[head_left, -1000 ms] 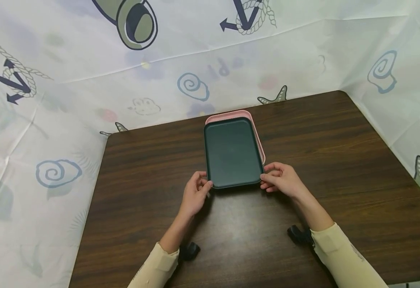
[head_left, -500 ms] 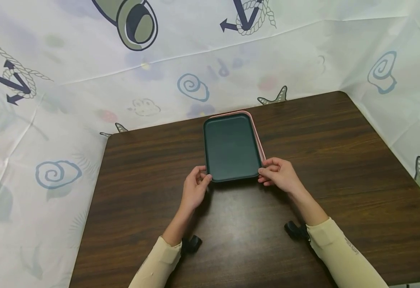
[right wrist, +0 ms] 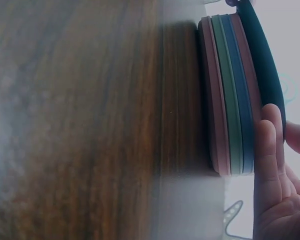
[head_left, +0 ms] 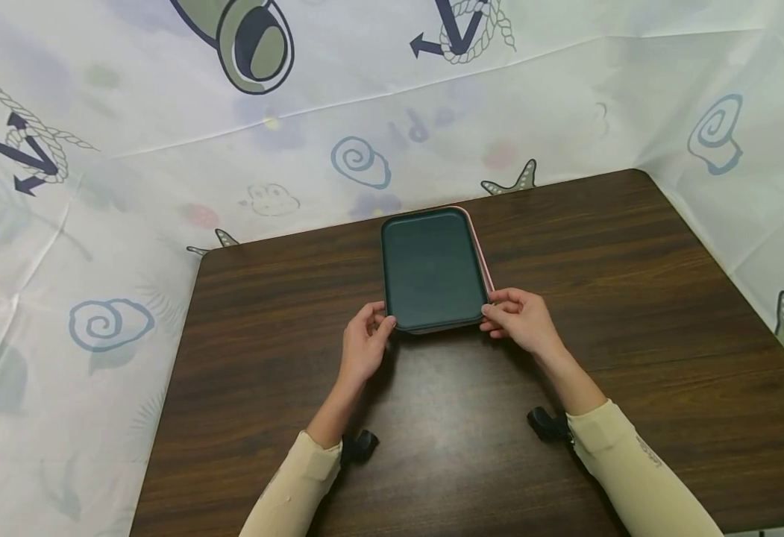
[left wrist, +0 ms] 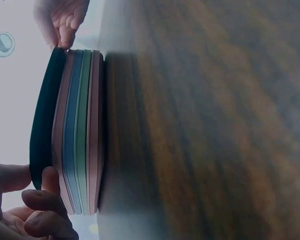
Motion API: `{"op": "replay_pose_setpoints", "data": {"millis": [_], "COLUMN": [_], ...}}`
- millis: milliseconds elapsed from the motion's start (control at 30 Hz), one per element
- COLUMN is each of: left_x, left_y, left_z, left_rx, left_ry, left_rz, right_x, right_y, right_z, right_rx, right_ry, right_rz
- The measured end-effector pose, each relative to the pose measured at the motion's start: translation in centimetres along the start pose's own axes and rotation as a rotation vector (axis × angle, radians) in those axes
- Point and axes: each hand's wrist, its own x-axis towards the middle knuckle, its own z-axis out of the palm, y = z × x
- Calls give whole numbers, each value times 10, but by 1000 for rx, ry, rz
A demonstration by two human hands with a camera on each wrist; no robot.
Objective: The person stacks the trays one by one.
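Note:
A dark green rectangular tray (head_left: pixel 435 268) lies over a stack of trays near the table's back edge. My left hand (head_left: pixel 363 344) pinches its near left corner between thumb and fingers, and my right hand (head_left: pixel 521 319) pinches the near right corner. In the left wrist view the stack shows from the side: a pink tray (left wrist: pixel 63 110) directly under the dark one, then a blue tray (left wrist: pixel 72 135), a green tray (left wrist: pixel 83 130) and more pink at the bottom. A thin pink edge (head_left: pixel 480 257) peeks out along the right side in the head view.
The dark brown wooden table (head_left: pixel 284 298) runs wide on both sides of the stack. Close behind its back edge hangs a white printed cloth (head_left: pixel 298 149), which also covers both sides. Black wrist devices (head_left: pixel 361 446) sit below both wrists.
Both hands have moved the dark green tray away from me, toward the back, so it now covers most of the pink tray beneath. The grip at both corners stays the same.

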Motion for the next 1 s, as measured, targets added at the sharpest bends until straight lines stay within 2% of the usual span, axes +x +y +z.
{"op": "replay_pose_setpoints", "data": {"millis": [333,700,1000], "left_x": [9,8,4], "left_y": [0,4,5], "left_z": [4,6,8], "left_rx": [62,143,237], "left_ry": [9,30,11], "left_rz": [8,20,23], "right_x": [4,7,7], "right_y": [1,2,3], "right_z": [0,0,-1], "right_rx": [-10,-131,-160], "right_ry": [50,167,198], "right_rz": [-35,-89,-91]}}
